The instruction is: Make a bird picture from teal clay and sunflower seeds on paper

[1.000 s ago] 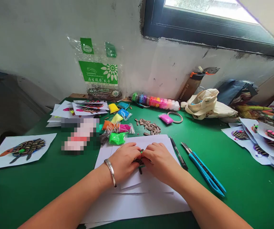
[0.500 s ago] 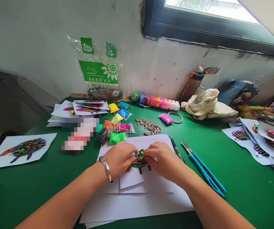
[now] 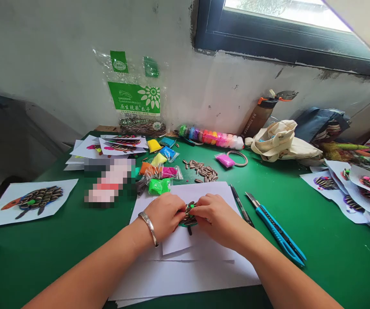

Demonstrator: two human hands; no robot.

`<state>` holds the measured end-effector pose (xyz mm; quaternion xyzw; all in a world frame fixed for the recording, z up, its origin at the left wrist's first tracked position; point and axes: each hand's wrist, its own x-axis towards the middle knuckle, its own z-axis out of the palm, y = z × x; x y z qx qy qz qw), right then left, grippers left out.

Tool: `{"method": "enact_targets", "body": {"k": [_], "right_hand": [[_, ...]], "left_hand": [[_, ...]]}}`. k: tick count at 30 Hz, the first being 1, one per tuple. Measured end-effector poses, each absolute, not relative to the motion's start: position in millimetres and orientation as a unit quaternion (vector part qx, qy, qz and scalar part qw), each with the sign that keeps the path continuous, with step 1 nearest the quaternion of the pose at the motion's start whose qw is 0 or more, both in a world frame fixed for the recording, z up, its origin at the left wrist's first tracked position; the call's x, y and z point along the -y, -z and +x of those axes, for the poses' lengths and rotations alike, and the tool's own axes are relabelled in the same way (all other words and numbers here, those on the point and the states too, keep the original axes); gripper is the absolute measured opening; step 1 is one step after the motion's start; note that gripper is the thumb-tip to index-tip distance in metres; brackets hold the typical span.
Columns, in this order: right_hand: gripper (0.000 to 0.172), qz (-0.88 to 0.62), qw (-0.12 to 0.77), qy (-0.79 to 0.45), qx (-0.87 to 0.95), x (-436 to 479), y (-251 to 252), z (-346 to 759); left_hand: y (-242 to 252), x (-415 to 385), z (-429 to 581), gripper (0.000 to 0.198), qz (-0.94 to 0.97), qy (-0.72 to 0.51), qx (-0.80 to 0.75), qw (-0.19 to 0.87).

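Note:
A small seed-covered figure (image 3: 189,216) with a green dot and a dark leg lies on a white sheet (image 3: 178,242), on top of larger stacked papers (image 3: 185,279). My left hand (image 3: 167,214), with a silver bracelet at the wrist, has its fingers bent together at the figure's left side. My right hand (image 3: 217,216) touches the seeds from the right, fingers pressed together. What lies between the fingertips of either hand is too small to make out. Loose sunflower seeds (image 3: 206,172) lie behind the papers.
A blue utility knife (image 3: 279,234) and a pen (image 3: 241,204) lie right of the papers. Colored clay packets (image 3: 159,186) are behind my left hand. Finished seed pictures lie left (image 3: 39,199) and right (image 3: 355,193). A seed bag (image 3: 136,103) leans on the wall.
My right hand has shifted slightly left and down over the figure, covering one of its two dark legs. My left hand stays at the figure's left side.

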<state>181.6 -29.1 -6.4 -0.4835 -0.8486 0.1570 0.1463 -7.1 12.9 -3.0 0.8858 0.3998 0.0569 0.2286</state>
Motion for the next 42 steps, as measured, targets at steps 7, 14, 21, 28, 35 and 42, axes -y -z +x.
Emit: {"method": "enact_targets", "body": {"k": [7, 14, 21, 28, 35, 42], "right_hand": [[0.025, -0.549, 0.196, -0.145, 0.799, 23.7, -9.3, 203.1], [0.029, -0.606, 0.111, -0.192, 0.764, 20.6, -4.7, 220.1], [0.043, -0.638, 0.116, -0.223, 0.728, 17.1, 5.4, 207.0], [0.058, -0.645, 0.174, -0.301, 0.680, 11.6, 14.1, 206.5], [0.060, -0.635, 0.258, -0.360, 0.633, 6.8, 22.0, 207.8], [0.032, -0.561, 0.406, -0.596, 0.406, 0.1, 9.2, 210.9]], "left_hand": [[-2.8, -18.7, -19.1, 0.021, 0.889, -0.040, -0.382, 0.250], [2.1, -17.1, -28.0, 0.026, 0.900, -0.004, -0.383, 0.205], [3.6, -16.3, -27.7, 0.026, 0.901, -0.010, -0.378, 0.211], [0.5, -26.5, -29.8, 0.029, 0.882, -0.038, -0.406, 0.236], [-0.3, -29.2, -29.6, 0.036, 0.854, -0.065, -0.456, 0.242], [-3.5, -33.3, -30.6, 0.046, 0.789, -0.173, -0.524, 0.272]]}}
